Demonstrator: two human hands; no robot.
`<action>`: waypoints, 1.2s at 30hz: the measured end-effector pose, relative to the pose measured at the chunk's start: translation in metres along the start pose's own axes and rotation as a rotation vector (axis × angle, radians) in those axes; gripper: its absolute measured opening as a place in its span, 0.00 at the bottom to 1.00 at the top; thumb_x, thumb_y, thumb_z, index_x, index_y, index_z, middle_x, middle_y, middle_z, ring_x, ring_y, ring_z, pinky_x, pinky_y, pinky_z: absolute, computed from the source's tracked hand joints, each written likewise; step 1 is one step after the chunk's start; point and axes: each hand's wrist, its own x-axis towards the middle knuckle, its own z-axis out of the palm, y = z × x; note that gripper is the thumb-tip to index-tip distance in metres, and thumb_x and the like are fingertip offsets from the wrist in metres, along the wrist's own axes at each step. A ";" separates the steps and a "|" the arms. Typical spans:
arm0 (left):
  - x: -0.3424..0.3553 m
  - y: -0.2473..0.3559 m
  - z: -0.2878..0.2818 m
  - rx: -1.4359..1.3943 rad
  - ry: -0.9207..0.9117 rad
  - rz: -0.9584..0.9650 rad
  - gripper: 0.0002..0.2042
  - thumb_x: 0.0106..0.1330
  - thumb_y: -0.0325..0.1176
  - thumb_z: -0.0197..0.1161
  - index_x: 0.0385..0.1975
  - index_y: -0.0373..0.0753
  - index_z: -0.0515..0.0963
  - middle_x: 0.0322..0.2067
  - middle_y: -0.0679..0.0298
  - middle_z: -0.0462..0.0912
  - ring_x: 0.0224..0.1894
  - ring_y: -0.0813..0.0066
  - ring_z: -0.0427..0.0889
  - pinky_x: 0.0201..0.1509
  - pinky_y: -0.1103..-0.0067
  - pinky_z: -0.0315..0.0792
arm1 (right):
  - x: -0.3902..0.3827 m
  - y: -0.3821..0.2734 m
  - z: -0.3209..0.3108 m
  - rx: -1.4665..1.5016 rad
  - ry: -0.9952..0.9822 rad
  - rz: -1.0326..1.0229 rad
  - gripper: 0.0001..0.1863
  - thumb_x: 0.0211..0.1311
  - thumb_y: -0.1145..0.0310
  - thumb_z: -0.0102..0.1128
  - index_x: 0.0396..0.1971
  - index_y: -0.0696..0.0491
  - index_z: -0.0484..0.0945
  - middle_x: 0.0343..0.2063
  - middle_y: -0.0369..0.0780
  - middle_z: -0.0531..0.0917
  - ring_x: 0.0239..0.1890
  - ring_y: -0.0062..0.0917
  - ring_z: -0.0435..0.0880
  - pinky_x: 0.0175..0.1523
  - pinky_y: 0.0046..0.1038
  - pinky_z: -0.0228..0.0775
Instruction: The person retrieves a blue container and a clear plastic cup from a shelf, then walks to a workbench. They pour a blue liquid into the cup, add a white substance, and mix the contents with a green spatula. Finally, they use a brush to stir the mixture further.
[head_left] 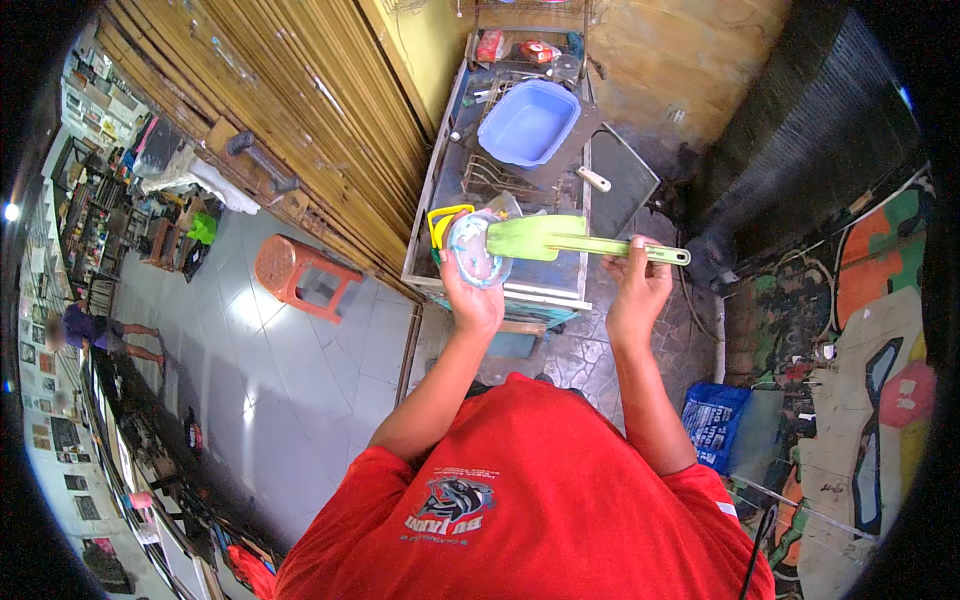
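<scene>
My left hand (474,302) is wrapped round the underside and side of a small round container (468,268) with a smeared, whitish-blue rim. From the right, my right hand (638,300) grips the long handle of a light green plastic spatula (522,238). The spatula's broad blade reaches over the container's right side; whether it touches what is inside cannot be made out. A yellow-edged object (438,222) shows just behind my left fingers. Both hands are held above the near end of a worn metal-framed counter (425,245).
On the counter stands a blue plastic basin (530,125), with a white-handled tool (593,179) nearby. Red packets (538,52) lie at the far end. An orange stool (285,268) is on the tiled floor at left. Another person (105,332) stands far left. A blue bag (712,425) is at right.
</scene>
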 end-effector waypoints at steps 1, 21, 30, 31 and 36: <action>0.000 0.000 0.001 -0.001 -0.008 0.002 0.28 0.71 0.55 0.40 0.62 0.40 0.61 0.58 0.55 0.70 0.62 0.61 0.68 0.67 0.65 0.58 | -0.003 0.000 0.000 0.022 0.003 0.005 0.08 0.67 0.68 0.56 0.39 0.56 0.73 0.31 0.38 0.78 0.31 0.22 0.80 0.37 0.26 0.79; -0.022 -0.007 0.015 -0.010 0.042 -0.053 0.32 0.69 0.58 0.38 0.62 0.37 0.62 0.60 0.51 0.68 0.62 0.57 0.67 0.68 0.63 0.57 | -0.040 -0.005 0.021 -0.019 -0.177 0.099 0.19 0.66 0.73 0.53 0.55 0.62 0.68 0.42 0.44 0.78 0.40 0.28 0.82 0.44 0.29 0.80; -0.037 0.005 0.025 -0.028 -0.032 -0.252 0.31 0.70 0.56 0.38 0.61 0.37 0.64 0.57 0.54 0.72 0.61 0.61 0.69 0.66 0.64 0.60 | -0.040 -0.003 0.006 -0.125 -0.270 0.027 0.16 0.64 0.76 0.55 0.51 0.62 0.74 0.44 0.42 0.80 0.46 0.20 0.78 0.50 0.23 0.72; -0.038 0.006 0.027 -0.046 -0.029 -0.281 0.31 0.70 0.56 0.38 0.61 0.37 0.64 0.57 0.55 0.72 0.60 0.61 0.70 0.66 0.64 0.61 | -0.040 -0.004 0.005 -0.149 -0.286 0.013 0.16 0.64 0.76 0.55 0.51 0.62 0.74 0.45 0.42 0.80 0.46 0.20 0.78 0.51 0.23 0.71; -0.037 0.013 0.023 -0.023 0.034 -0.405 0.30 0.70 0.56 0.38 0.60 0.37 0.65 0.55 0.56 0.74 0.58 0.60 0.73 0.63 0.62 0.65 | -0.030 -0.020 0.000 -0.258 -0.414 -0.093 0.17 0.63 0.76 0.57 0.51 0.60 0.76 0.46 0.40 0.80 0.47 0.20 0.77 0.53 0.24 0.69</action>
